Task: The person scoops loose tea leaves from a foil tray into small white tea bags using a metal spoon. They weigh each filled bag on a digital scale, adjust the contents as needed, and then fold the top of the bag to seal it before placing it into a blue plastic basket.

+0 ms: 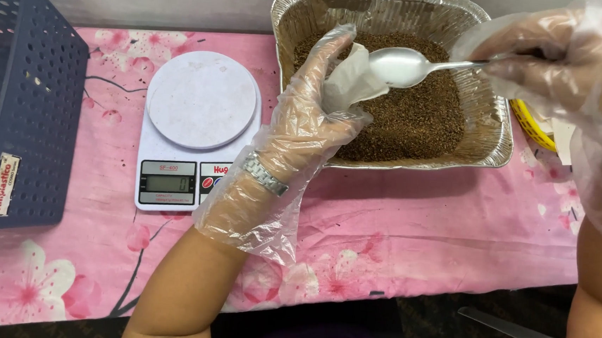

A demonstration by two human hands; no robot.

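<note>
A pink flowered cloth [410, 226] covers the table, with a pale wall along the top of the frame and dark floor at the bottom. One foil tray [490, 143] of brown grains [417, 121] sits at upper centre, one white scale [198, 130] left of it, one dark blue basket [24, 93] at far left. Both hands wear clear gloves. The left hand [304, 120] pinches a small white bag [353, 77] over the tray; the right hand [555, 63], upper right, has its fingers closed on one empty spoon [400, 65] at the bag's mouth.
</note>
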